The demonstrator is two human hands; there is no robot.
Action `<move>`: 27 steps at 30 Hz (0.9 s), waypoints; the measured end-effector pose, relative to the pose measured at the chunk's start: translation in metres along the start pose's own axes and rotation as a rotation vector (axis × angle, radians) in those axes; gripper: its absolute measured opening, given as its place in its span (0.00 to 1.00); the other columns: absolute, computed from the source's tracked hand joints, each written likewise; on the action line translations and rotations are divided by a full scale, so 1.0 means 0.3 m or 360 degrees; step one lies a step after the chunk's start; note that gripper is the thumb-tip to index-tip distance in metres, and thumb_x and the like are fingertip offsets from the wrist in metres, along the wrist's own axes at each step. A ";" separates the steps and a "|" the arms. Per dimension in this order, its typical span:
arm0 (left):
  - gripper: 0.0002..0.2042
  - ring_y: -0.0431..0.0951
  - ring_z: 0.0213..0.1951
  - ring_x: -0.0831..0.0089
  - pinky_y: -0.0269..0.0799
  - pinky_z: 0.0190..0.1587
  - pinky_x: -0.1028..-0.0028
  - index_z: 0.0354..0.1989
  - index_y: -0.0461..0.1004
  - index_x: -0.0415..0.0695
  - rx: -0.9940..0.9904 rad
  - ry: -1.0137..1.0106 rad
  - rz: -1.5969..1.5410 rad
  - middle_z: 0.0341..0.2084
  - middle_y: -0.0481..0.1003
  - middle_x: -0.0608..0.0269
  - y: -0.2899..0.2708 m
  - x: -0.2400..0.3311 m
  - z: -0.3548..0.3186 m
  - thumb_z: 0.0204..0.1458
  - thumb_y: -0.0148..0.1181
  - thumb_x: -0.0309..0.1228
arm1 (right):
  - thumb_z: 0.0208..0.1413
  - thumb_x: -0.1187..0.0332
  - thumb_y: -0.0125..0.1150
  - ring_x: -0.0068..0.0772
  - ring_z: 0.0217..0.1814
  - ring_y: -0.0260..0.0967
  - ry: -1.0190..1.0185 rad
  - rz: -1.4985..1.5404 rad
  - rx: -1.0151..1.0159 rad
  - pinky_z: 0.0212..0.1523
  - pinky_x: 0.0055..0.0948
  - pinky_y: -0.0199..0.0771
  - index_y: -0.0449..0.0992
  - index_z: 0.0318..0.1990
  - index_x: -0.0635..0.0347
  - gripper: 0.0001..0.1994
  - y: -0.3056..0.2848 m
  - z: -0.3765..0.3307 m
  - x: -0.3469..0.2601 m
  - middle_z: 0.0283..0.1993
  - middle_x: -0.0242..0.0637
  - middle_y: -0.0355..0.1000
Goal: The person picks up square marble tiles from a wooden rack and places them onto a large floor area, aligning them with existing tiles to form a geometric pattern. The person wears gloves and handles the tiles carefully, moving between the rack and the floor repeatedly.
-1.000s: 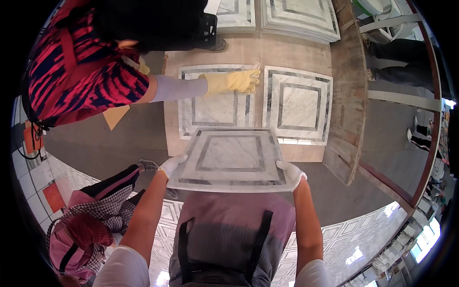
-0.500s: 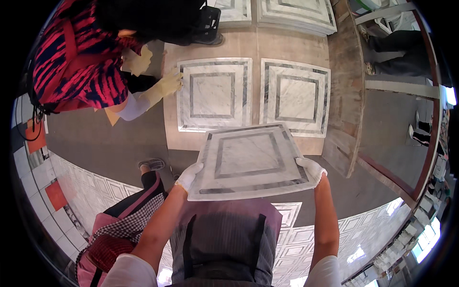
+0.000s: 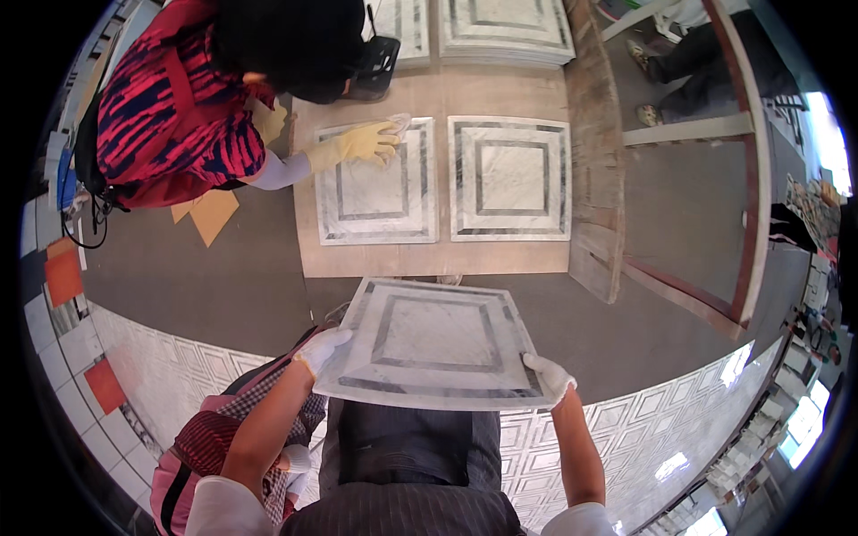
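One white tile [image 3: 438, 335], grey-banded: gloved left hand [image 3: 323, 350] and right hand [image 3: 550, 377] are closed on opposite edges. Beyond, two matching tiles [image 3: 509, 179] lie on wooden board [image 3: 402, 261].

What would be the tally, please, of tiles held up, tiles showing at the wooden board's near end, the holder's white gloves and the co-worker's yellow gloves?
Held tile: 1
Tiles showing at the near end of the wooden board: 2
White gloves holding the tile: 2
Yellow gloves on the co-worker: 2
Total: 7

Left tile [image 3: 375, 189], right tile [image 3: 509, 179] on board [image 3: 429, 260]; near tile [image 3: 438, 335] before.
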State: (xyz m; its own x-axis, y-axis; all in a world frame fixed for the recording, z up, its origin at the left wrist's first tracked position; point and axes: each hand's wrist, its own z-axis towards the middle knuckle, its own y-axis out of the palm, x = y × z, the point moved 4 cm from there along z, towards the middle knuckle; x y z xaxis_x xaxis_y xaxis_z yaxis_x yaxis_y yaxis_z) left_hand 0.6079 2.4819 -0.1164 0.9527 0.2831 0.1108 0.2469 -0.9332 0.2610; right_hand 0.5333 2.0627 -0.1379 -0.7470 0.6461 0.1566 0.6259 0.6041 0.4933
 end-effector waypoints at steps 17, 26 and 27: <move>0.20 0.74 0.50 0.54 0.67 0.55 0.59 0.57 0.65 0.35 -0.0060 -0.0230 0.0213 0.50 0.72 0.47 0.052 0.219 -0.413 0.60 0.48 0.34 | 0.57 0.77 0.47 0.39 0.57 0.66 -0.0544 -0.0234 -0.0254 0.58 0.37 0.66 0.56 0.65 0.61 0.27 0.220 -0.247 0.118 0.59 0.43 0.65; 0.19 0.76 0.45 0.56 0.70 0.52 0.60 0.54 0.68 0.35 0.0057 -0.0104 0.0555 0.45 0.75 0.48 -0.241 0.256 -0.347 0.60 0.48 0.36 | 0.59 0.66 0.54 0.37 0.43 0.74 -0.0257 -0.0311 0.0110 0.47 0.36 0.73 0.72 0.50 0.65 0.15 0.210 -0.076 0.175 0.45 0.42 0.75; 0.19 0.76 0.45 0.57 0.70 0.52 0.60 0.54 0.67 0.36 0.0029 -0.0126 0.0508 0.46 0.75 0.49 -0.245 0.247 -0.331 0.60 0.49 0.36 | 0.59 0.65 0.54 0.38 0.43 0.74 -0.0219 -0.0406 0.0229 0.46 0.38 0.74 0.71 0.50 0.65 0.15 0.219 -0.089 0.148 0.46 0.42 0.75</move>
State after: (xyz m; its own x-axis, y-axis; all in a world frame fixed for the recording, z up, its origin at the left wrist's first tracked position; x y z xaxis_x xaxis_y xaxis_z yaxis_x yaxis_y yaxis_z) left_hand 0.6428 2.5934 -0.0323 0.9931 -0.0420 0.1091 -0.0641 -0.9760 0.2080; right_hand 0.5351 2.1185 -0.0757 -0.8526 0.5166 -0.0784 0.4552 0.8080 0.3740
